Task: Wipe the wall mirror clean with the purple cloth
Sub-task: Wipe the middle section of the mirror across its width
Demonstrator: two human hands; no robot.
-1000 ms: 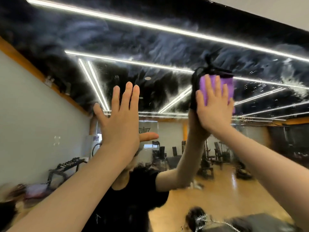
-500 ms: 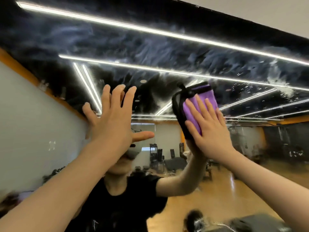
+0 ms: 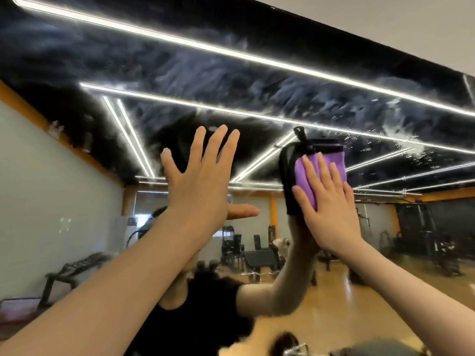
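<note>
The wall mirror (image 3: 257,86) fills nearly the whole view, its upper part covered in cloudy smears and droplets. My right hand (image 3: 331,204) presses the purple cloth (image 3: 331,163) flat against the glass with straight fingers, right of centre. A black edge and loop of the cloth show at its left and top, doubled by the reflection. My left hand (image 3: 203,181) lies flat on the mirror to the left, fingers spread and thumb out.
The mirror's top edge meets a pale wall (image 3: 385,27) at the upper right. Reflected in the glass are a person in a black shirt (image 3: 200,309), gym machines (image 3: 257,253), a wooden floor and ceiling light strips.
My right hand slid the cloth down and left across the glass, then slightly back up. My left hand stayed flat on the mirror; the view shifted a little.
</note>
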